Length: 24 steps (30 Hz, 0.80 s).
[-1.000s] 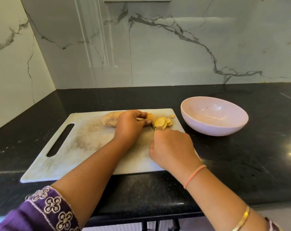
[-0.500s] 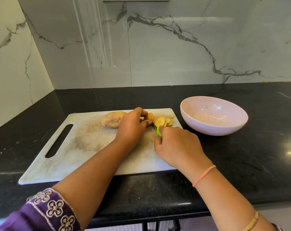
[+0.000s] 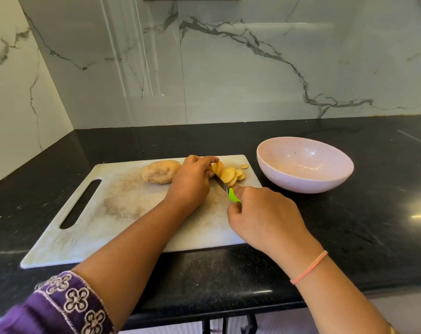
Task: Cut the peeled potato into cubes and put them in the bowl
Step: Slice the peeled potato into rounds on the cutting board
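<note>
On the white cutting board point(image 3: 113, 213), my left hand point(image 3: 192, 182) grips the cut end of a yellow potato piece point(image 3: 217, 167), mostly hidden under my fingers. My right hand point(image 3: 265, 218) grips the green handle of a small knife point(image 3: 225, 188); its blade lies against the potato just right of my left fingertips. Several thin round slices point(image 3: 231, 175) lie in a fanned pile right of the blade, and one small slice point(image 3: 244, 166) sits apart. A whole brown potato point(image 3: 160, 174) rests on the board left of my left hand. The pale pink bowl point(image 3: 303, 165) stands empty to the right.
The board lies on a black stone counter point(image 3: 349, 237) whose front edge runs just below my forearms. Marble walls close the back and left side. The board has a handle slot point(image 3: 80, 203) at its left end.
My right hand has drawn the knife back toward me, exposing more of the green handle and blade. My left hand stays on the potato piece.
</note>
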Motion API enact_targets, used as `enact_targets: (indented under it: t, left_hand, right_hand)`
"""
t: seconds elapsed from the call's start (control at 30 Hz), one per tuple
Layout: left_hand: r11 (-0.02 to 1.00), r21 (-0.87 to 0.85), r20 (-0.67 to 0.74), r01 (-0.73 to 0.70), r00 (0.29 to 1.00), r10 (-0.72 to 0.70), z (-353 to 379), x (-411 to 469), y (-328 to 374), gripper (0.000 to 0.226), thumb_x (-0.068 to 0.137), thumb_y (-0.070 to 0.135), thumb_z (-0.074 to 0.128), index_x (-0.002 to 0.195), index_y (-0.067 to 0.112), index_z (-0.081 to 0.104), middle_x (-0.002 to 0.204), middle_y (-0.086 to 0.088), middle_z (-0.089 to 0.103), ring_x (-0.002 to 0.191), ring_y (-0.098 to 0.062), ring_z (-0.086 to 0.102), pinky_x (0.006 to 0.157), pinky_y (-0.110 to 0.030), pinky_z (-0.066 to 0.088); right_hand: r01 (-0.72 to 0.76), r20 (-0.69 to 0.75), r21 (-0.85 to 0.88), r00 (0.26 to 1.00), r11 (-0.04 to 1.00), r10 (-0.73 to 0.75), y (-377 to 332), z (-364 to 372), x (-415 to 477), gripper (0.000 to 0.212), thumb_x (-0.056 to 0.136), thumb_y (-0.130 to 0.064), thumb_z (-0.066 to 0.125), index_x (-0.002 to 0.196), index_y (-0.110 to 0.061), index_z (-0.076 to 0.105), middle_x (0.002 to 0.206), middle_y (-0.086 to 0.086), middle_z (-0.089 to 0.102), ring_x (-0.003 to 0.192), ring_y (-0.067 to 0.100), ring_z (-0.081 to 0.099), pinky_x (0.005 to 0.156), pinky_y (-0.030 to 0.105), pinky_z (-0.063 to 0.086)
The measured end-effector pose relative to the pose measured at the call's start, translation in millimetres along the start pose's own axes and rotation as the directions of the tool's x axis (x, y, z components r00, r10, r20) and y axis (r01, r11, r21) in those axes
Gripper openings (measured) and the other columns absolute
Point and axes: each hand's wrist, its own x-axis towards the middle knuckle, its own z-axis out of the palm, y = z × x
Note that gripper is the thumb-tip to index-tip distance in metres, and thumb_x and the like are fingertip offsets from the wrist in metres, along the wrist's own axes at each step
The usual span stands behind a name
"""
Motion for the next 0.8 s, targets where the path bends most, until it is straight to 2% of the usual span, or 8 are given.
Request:
enact_targets:
  t: [0.1,0.2,0.3,0.4,0.53,0.67,0.8]
  left_hand:
    - [1.000,-0.008,0.018,0.000,1.000,0.000,1.7,-2.1,0.1,0.040,0.098,0.013,0.049,0.135,0.027,0.050,0.124,-0.004,0.050,0.108,-0.018,0.053,0.081,-0.017,0.038]
    - [0.993,-0.105,0.006,0.048,0.999,-0.047,3.5,-3.6,1.5,0.043,0.094,0.013,0.056,0.135,0.018,0.046,0.121,-0.005,0.055,0.108,-0.021,0.056,0.089,-0.028,0.046]
    - [0.981,-0.149,0.025,0.123,0.992,-0.121,4.5,-4.5,4.3,0.036,0.093,0.016,0.059,0.128,0.015,0.048,0.120,-0.001,0.058,0.104,-0.014,0.056,0.085,-0.023,0.045]
    - [0.985,-0.139,0.022,0.105,0.994,-0.103,3.2,-3.7,5.9,0.025,0.094,0.016,0.057,0.119,0.016,0.055,0.118,-0.001,0.063,0.100,-0.011,0.057,0.082,-0.020,0.044]
    - [0.991,-0.127,0.034,0.042,0.999,-0.038,-0.8,-5.7,7.1,0.041,0.093,0.013,0.058,0.132,0.021,0.051,0.127,0.000,0.058,0.105,-0.014,0.059,0.090,-0.025,0.049]
    - [0.991,-0.128,0.027,0.024,0.999,-0.021,-1.3,-4.6,7.2,0.035,0.093,0.013,0.058,0.126,0.021,0.055,0.123,0.001,0.059,0.100,-0.012,0.058,0.083,-0.020,0.045]
    - [0.992,-0.113,0.022,0.051,0.999,-0.049,0.1,-3.1,10.9,0.033,0.094,0.013,0.055,0.127,0.018,0.052,0.125,-0.001,0.056,0.104,-0.014,0.056,0.084,-0.021,0.045]
  right_hand:
    - [-0.057,0.034,0.027,0.998,0.998,0.056,5.8,-9.3,-3.4,0.036,0.094,-0.036,0.038,0.123,-0.023,0.056,0.088,-0.001,0.059,0.084,0.020,0.058,0.073,0.034,0.049]
    - [-0.105,0.058,0.071,0.993,0.992,0.101,10.7,-13.9,-4.1,0.036,0.094,-0.036,0.039,0.121,-0.021,0.058,0.098,-0.001,0.064,0.085,0.018,0.059,0.077,0.036,0.052]
    - [-0.146,0.066,0.110,0.988,0.983,0.139,12.7,-13.7,-4.9,0.035,0.095,-0.036,0.040,0.121,-0.022,0.058,0.095,-0.002,0.064,0.083,0.016,0.059,0.077,0.036,0.053]
    - [-0.152,0.075,0.131,0.987,0.980,0.143,11.4,-14.0,-3.4,0.034,0.095,-0.036,0.040,0.120,-0.022,0.058,0.094,-0.002,0.064,0.082,0.015,0.059,0.077,0.036,0.053]
    - [-0.142,0.077,0.114,0.988,0.983,0.133,5.9,-14.1,-0.6,0.035,0.095,-0.037,0.040,0.120,-0.021,0.058,0.094,-0.002,0.064,0.083,0.016,0.059,0.076,0.034,0.053]
    - [-0.122,0.052,0.074,0.992,0.990,0.119,1.4,-12.2,0.3,0.036,0.094,-0.037,0.039,0.122,-0.022,0.057,0.095,0.000,0.063,0.086,0.019,0.059,0.073,0.033,0.050]
    - [-0.131,0.057,0.062,0.990,0.990,0.127,3.9,-18.2,-1.3,0.034,0.094,-0.038,0.040,0.119,-0.023,0.058,0.097,-0.002,0.064,0.085,0.017,0.060,0.077,0.035,0.053]
